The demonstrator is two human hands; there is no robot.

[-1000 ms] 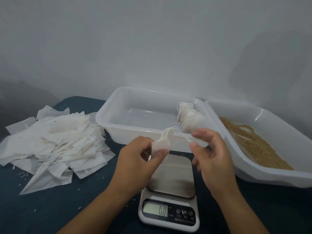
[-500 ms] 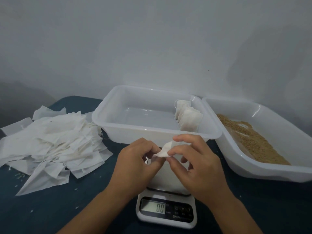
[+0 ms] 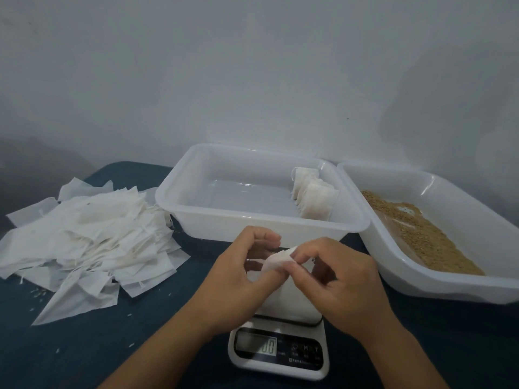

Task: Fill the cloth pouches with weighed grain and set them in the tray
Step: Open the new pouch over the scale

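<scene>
plain grey wall (image 3: 252, 66), dark blue tabletop (image 3: 84, 346)

Scale (image 3: 276, 357) platform mostly hidden under hands; display digits blurred; grain tray (image 3: 438, 282) cut off at right edge

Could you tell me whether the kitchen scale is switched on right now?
On: the scale has its display lit and showing digits, apparently zeros.

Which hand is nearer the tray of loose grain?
Right. The right hand sits just left of the grain tray; the left hand lies farther left, beyond the pouch both pinch.
</scene>
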